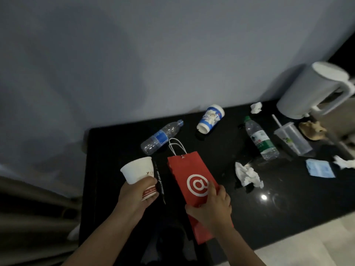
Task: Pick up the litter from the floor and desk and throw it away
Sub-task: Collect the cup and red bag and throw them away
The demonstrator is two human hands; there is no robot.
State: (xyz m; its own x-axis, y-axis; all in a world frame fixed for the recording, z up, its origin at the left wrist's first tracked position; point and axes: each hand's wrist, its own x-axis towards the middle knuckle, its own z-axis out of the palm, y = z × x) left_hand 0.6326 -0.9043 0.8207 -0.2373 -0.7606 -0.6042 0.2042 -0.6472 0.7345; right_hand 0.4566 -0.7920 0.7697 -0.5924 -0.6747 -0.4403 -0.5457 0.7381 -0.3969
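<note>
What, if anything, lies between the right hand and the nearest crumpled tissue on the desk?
Nothing visible: only bare black desk separates the right hand, gripping the red paper bag, from the crumpled tissue.

Bare left hand [134,196], bare right hand [213,208], both forearms uncovered down to the lower frame edge

desk [288,208]: glossy black | red bag [188,169]: matt paper | bottles [161,137]: clear plastic | tissue [247,174]: crumpled paper
</note>
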